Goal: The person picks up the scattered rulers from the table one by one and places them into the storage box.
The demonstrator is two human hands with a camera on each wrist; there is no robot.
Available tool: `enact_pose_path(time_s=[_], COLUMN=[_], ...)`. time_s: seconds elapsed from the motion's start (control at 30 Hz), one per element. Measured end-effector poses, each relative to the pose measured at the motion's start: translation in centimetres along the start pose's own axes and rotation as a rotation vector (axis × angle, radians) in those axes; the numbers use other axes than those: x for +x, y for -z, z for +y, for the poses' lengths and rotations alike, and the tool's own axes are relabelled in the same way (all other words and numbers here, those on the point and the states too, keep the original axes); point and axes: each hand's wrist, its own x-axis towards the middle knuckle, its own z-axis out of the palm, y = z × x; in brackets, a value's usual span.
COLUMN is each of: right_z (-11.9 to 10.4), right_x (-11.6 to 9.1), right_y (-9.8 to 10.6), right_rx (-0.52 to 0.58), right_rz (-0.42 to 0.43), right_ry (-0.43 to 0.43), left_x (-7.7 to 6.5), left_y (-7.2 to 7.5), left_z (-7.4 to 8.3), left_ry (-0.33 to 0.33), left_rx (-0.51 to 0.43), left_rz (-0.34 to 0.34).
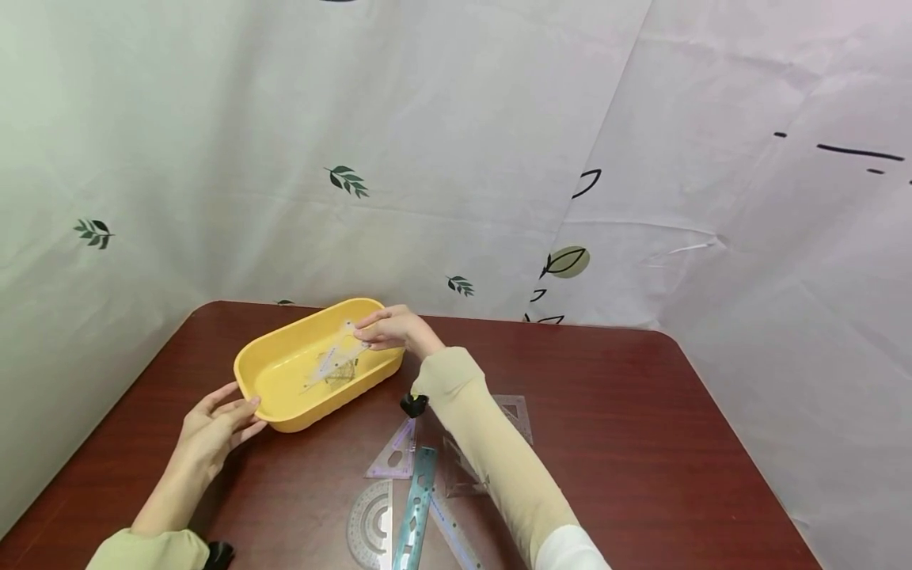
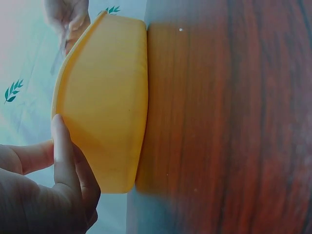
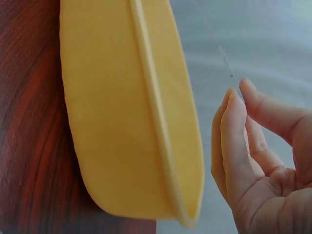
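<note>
Nearest my head camera, a pale yellow sleeve (image 1: 492, 443) slants up to the yellow tray (image 1: 321, 412), my landmark from this end of the link, toward the back of the red-brown table (image 1: 641, 435). At the tray's left end, the left hand (image 1: 221, 427) grips the rim, fingers against the outer wall. Over the tray's opening, toward its right end, the right hand (image 1: 395, 326) pinches a clear triangle (image 1: 329, 362) narrowly between thumb and fingertips (on my right-wrist feed it shows as little more than a thin edge). I cannot tell whether its lower tip touches the tray floor. Just on the near side of the tray lies a purple-edged triangle (image 1: 404, 465); farther from the tray come, left to right, a half-round protractor (image 1: 359, 522), a teal ruler (image 1: 416, 507) and a clear ruler (image 1: 456, 534). More clear pieces (image 1: 523, 419), partly hidden by the sleeve, lie to the tray's near right. Behind the tray hangs a leaf-printed cloth (image 1: 427, 119).
</note>
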Motion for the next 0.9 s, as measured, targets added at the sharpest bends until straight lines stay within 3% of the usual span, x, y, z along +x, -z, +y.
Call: enact_pose_path(time_s=[0.33,0.67,0.9], right_z=[0.6,1.2,1.8], right_x=[0.9,1.3,1.6], right_y=[-2.7,-4.1,-5.0], right_rx=[-0.095,-0.252,-0.334], right_rz=[0.131,0.247,0.29], right_ry=[0.075,0.056,0.059], left_x=[0.2,0.4,0.4], left_y=[0.0,0.1,0.4], left_z=[-0.1,0.0,-0.5], left_ry=[-0.005,0.001,-0.044], left_rx=[-0.004,-0.023,-0.04], left_rz=[0.008,-0.002,-0.033])
